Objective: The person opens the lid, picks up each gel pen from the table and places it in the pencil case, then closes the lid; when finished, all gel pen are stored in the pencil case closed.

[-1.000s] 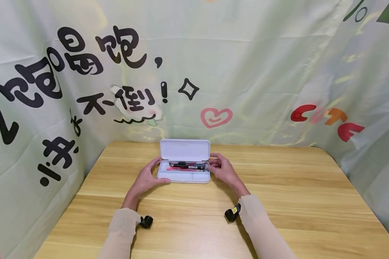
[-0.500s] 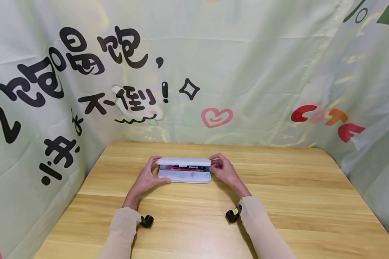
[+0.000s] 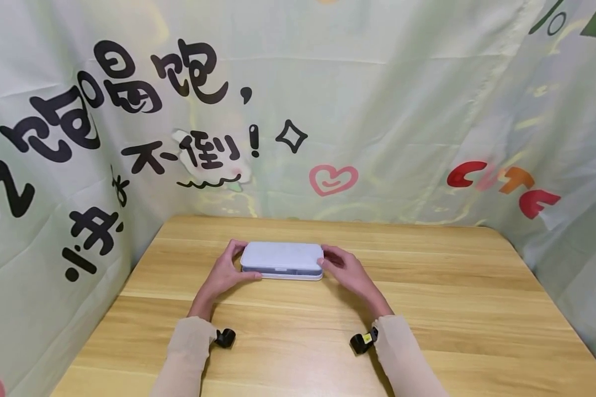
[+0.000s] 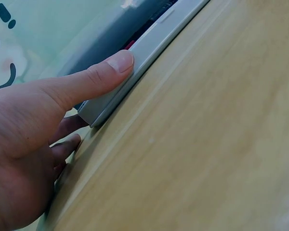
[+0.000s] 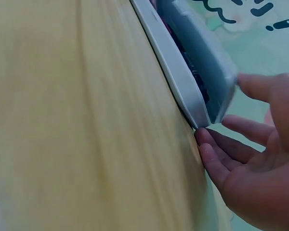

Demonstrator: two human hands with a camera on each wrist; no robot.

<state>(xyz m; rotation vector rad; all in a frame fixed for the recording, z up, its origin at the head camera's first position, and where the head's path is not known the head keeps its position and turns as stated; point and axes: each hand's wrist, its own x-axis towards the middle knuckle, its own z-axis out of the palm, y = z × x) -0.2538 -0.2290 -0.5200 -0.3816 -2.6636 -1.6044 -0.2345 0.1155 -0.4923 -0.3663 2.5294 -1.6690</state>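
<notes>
Your two hands flank a white pencil case [image 3: 282, 260] lying flat near the middle of a wooden table [image 3: 452, 298], its long side facing you. In the head view the lid looks down on the base; the right wrist view shows a narrow gap still open at that end, with dark and red pens [image 5: 192, 72] visible in the slit.

Your left hand [image 3: 224, 273] grips the case's left end: the thumb [image 4: 94, 79] presses along the front edge of the base, and the fingers curl round behind the end.

Your right hand [image 3: 345, 267] sits just beside the case's right end with its fingers relaxed and loosely spread. The lower fingertips [image 5: 204, 139] lie against the base's corner at the tabletop, and the thumb hovers near the lid's edge; it holds nothing.

Both forearms wear beige sleeves [image 3: 191, 344], each with a small black wrist camera [image 3: 224, 337] resting on the wood. A pale green printed cloth backdrop [image 3: 377, 110] with black characters and a pink heart [image 3: 333, 179] surrounds the table.
</notes>
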